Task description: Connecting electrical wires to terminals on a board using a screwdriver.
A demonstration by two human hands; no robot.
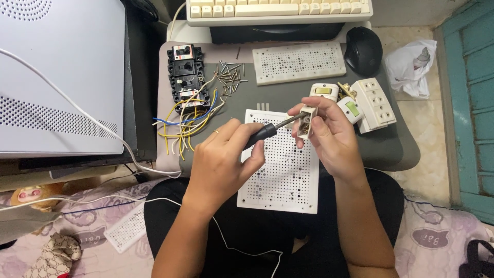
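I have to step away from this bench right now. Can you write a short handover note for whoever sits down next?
Left hand: grips a black-handled screwdriver, tip set into the small white switch.
Right hand: holds that switch above the white perforated board on the lap.
On the grey mat: black breaker block with loose yellow, blue and white wires, a pile of screws, a second perforated board, more white switches and a socket.
Done: nothing mounted on the lap board.
Left: the switch in hand, then the other parts.
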